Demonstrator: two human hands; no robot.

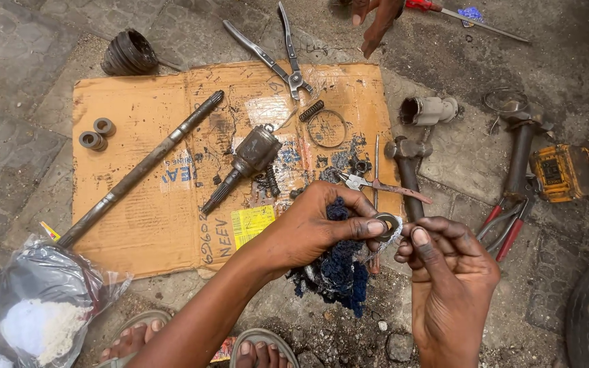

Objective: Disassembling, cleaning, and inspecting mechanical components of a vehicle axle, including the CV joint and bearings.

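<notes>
My left hand [315, 228] grips a dark blue rag [339, 272] and pinches a small grey metal ring [388, 223] at its fingertips. My right hand [448, 272] meets it from the right, thumb and fingers on the same ring. Both hands hover over the right edge of a greasy cardboard sheet [144, 218]. On the cardboard lie a long steel axle shaft [138, 170] and a dirty joint with a splined stub [247, 160].
Pliers [277, 51], a spring [311, 110], a wire ring [326, 128] and two small bushes [95, 134] lie about the cardboard. A rubber boot [129, 53], hammers [407, 163], red-handled pliers [506, 228], a yellow power tool [567, 170] and a plastic bag [39, 300] surround it. Another person's hand [375, 17] reaches in above.
</notes>
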